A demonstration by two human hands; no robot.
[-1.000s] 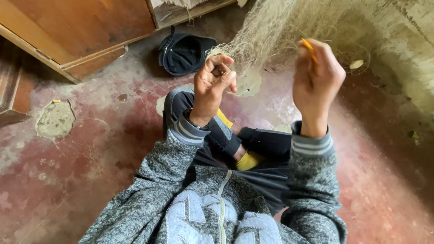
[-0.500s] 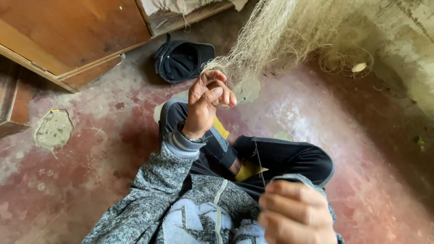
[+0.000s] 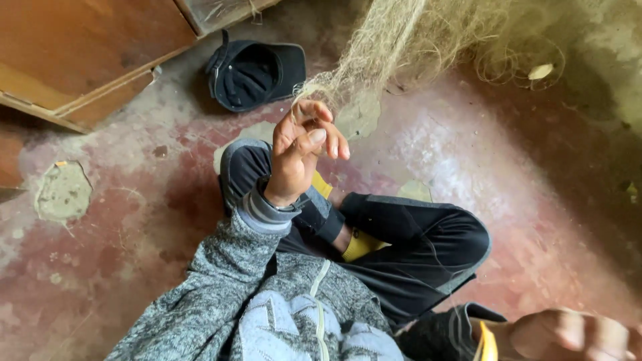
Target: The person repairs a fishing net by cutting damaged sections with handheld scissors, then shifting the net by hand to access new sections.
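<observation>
A fishing net (image 3: 401,47) of fine, pale, matt filament hangs in a tangled, wispy bunch, pinched by the left hand (image 3: 301,150). The jacket sleeve (image 3: 221,281) is grey, flecked knit cloth with a ribbed cuff. The trousers (image 3: 408,247) are smooth black fabric. A dark cloth cap (image 3: 257,73) lies on the floor (image 3: 127,247), rough red-painted cement worn to bare grey patches. The panel (image 3: 80,47) is smooth brown wood.

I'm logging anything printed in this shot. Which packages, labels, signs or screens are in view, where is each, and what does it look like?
None in view: no package, label, sign or screen. There is only the pale fishing net pinched by the left hand, a dark cap on the floor, and the blurred right hand.
</observation>
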